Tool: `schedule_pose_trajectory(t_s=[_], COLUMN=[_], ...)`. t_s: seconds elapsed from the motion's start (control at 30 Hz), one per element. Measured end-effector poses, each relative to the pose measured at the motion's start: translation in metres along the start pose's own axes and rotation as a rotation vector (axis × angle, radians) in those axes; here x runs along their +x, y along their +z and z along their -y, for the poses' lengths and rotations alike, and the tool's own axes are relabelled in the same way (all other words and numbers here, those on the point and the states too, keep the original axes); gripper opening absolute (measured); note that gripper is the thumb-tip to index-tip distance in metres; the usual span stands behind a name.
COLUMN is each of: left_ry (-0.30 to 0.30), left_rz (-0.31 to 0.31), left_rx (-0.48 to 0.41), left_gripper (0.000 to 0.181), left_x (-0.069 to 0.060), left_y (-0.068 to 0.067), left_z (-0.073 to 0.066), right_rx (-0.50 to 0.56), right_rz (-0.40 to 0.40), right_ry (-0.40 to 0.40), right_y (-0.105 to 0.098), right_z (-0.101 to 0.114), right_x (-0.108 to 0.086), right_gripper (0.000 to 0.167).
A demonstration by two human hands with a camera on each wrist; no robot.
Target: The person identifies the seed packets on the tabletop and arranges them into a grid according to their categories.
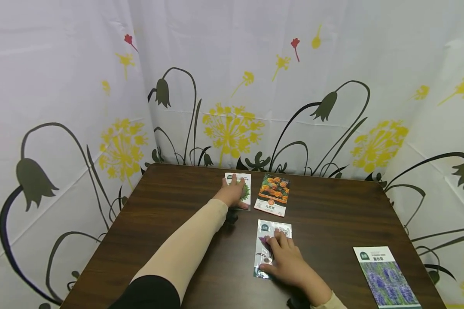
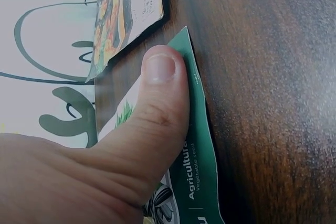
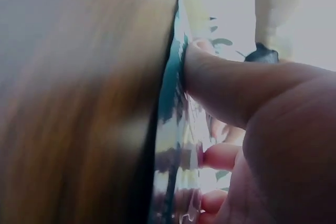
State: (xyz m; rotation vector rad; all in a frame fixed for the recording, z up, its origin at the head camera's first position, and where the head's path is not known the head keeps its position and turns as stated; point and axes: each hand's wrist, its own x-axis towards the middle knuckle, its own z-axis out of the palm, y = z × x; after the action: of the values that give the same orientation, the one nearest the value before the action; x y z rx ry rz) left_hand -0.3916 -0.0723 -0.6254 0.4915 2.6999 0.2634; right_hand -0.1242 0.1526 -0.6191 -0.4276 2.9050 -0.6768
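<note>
While left fingers (image 1: 233, 178) rest spread, white packet (image 1: 248, 189) beneath, right fingers (image 1: 282, 240) parted, silvery packet (image 1: 265, 234) beneath

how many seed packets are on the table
4: leafy packet under the left hand, orange packet beside it, shiny packet under the right hand, purple packet farther right. Any beneath those would be hidden.

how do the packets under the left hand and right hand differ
The left-hand packet pictures green leaves; the right-hand packet has purple artwork. The left-hand packet lies near the far edge of the table; the right-hand packet lies closer to the person. Both are partly white.
</note>
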Motion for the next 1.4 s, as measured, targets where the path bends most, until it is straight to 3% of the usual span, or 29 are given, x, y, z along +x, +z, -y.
schedule_pose_trajectory(t_s=[0.07, 0.17, 0.43, 0.57, 0.8, 0.93, 1.0, 1.1, 1.23, 1.4], left_ry=[0.005, -0.003, -0.006, 0.0, -0.02, -0.002, -0.001, -0.008, -0.014, -0.015], left_rz=[-0.004, -0.021, -0.08, -0.099, -0.057, -0.081, -0.087, -0.086, -0.087, -0.071], left_rx=[0.008, 0.002, 0.005, 0.001, -0.008, -0.019, -0.018, -0.023, -0.031, -0.022], left_gripper=[0.145, 0.143, 0.134, 0.133, 0.134, 0.135, 0.134, 0.13, 0.128, 0.128], left_x=[0.008, 0.011, -0.007, -0.013, -0.011, -0.006, -0.011, -0.033, -0.049, -0.04], left_y=[0.003, 0.004, 0.002, -0.001, -0.005, 0.0, -0.003, -0.018, -0.027, -0.021], left_z=[0.004, 0.006, -0.005, -0.009, -0.007, -0.005, -0.008, -0.019, -0.026, -0.025], right_rx=[0.007, 0.011, -0.037, -0.045, -0.104, -0.11, -0.09, -0.032, -0.004, -0.037], right_rz=[-0.009, -0.007, 0.036, 0.051, 0.015, 0.034, 0.046, 0.056, 0.053, -0.003], right_ry=[-0.018, -0.046, -0.137, -0.162, -0.237, -0.263, -0.269, -0.282, -0.321, -0.37], right_y=[0.002, 0.006, 0.014, 0.01, 0.004, 0.0, 0.001, 0.001, -0.002, -0.001], right_z=[0.002, 0.007, 0.038, 0.051, 0.056, 0.06, 0.059, 0.056, 0.051, 0.047], right_x=[0.005, 0.014, 0.036, 0.037, 0.034, 0.032, 0.032, 0.035, 0.036, 0.036], right_gripper=[0.087, 0.085, 0.085, 0.084, 0.063, 0.07, 0.069, 0.071, 0.069, 0.039])
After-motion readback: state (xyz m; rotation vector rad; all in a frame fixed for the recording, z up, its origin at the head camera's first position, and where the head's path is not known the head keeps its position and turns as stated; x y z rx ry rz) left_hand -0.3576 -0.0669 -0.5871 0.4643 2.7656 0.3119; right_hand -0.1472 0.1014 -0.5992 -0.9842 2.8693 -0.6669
